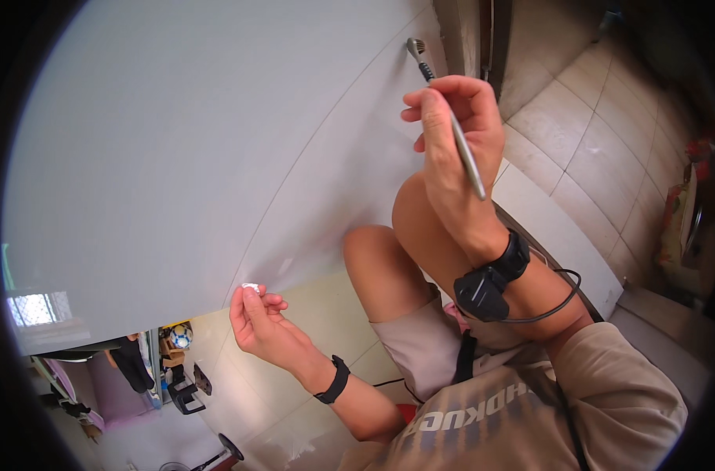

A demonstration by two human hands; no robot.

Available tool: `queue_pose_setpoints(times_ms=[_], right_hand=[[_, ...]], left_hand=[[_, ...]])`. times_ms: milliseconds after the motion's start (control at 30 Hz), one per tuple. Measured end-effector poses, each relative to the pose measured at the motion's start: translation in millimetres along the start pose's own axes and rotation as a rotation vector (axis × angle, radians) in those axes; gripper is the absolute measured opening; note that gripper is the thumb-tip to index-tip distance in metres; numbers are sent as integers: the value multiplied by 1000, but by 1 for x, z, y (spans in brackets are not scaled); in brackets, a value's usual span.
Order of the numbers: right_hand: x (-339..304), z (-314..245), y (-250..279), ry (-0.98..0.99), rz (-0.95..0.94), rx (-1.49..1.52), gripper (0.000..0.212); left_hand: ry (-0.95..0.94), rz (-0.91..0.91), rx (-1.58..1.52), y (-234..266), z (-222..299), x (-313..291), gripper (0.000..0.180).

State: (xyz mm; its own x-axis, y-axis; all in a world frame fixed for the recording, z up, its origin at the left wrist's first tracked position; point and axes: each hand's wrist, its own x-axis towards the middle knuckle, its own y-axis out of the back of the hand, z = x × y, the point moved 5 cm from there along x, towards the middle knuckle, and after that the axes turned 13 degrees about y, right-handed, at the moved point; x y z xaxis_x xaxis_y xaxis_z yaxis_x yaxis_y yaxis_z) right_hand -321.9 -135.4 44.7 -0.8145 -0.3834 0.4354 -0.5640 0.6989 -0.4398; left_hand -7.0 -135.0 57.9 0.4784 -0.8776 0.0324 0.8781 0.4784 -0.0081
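In my right hand [459,149] is a slim grey toothbrush [469,165], held like a pen. Its ribbed black neck and small head point up and away from me, close to the far right edge of a large glossy white panel [177,141]. I cannot tell whether the head touches the panel. My left hand [259,322] is closed in a pinch around a small shiny white piece [251,287], too small to make out. That hand is by the panel's near edge, where a thin curved seam line ends.
My bent knees [373,267] are close to the panel. Pale floor tiles [601,118] lie at the right, beside a low white ledge [561,228]. At the lower left are a blue and white ball [182,336] and a shelf with a purple cloth [122,385].
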Motion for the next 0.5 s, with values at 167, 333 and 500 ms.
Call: queue_pose_setpoints(times_ms=[167,333,500], right_hand=[[-19,-11,-17,-58,-69,151,21],[6,2,2,-94,27,277,47],[2,11,0,-186,81,294,60]], left_hand=[[-22,53,3,-4,-3,-1,27],[-56,94,47,-4,-11,0,26],[-60,168,106,0,-22,-1,23]])
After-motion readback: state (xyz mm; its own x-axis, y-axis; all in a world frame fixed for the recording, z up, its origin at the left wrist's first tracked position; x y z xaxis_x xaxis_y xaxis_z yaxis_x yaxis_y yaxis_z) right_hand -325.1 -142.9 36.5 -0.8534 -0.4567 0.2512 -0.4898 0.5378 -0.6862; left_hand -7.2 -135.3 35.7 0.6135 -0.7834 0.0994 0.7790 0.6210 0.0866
